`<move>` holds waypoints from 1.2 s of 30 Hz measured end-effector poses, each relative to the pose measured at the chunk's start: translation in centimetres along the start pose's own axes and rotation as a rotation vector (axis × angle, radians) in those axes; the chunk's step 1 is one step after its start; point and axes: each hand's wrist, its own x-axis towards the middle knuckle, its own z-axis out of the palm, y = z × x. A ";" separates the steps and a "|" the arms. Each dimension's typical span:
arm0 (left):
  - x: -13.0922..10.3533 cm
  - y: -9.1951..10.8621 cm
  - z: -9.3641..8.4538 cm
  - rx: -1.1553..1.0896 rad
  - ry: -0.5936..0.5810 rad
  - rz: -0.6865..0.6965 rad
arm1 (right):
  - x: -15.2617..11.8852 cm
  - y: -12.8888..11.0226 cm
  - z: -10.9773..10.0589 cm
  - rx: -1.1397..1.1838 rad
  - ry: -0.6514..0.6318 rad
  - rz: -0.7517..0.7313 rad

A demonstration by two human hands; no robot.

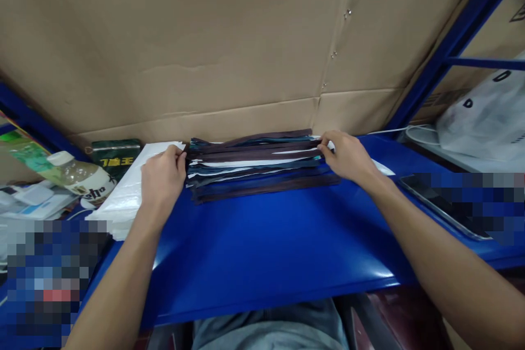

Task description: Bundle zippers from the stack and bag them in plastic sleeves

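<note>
Near the far edge of the desk (262, 251), with left grip (161, 178) and right grip (346, 156) apparently each pinched on an end of the brown strip (246, 151), I should tension it evenly without dragging the dark strips (254, 170) beside it.

This looks like a makeshift workstation with a blue counter (266, 251). Cardboard panelling (229, 44) stands behind the counter, blue framing (445, 57) beside it.
</note>
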 end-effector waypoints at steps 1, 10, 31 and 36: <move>-0.1 0.0 0.0 0.009 -0.013 -0.008 | 0.0 0.0 0.1 -0.007 -0.008 0.018; -3.2 6.2 -0.3 -0.361 0.108 0.384 | -1.8 -5.0 1.3 0.400 -0.188 0.053; -5.5 10.1 0.3 -0.400 -0.213 0.537 | -4.1 -11.6 0.0 0.787 -0.308 -0.029; -3.3 6.7 -0.4 -0.285 -0.258 0.318 | -2.1 -6.0 -1.3 0.463 -0.288 0.125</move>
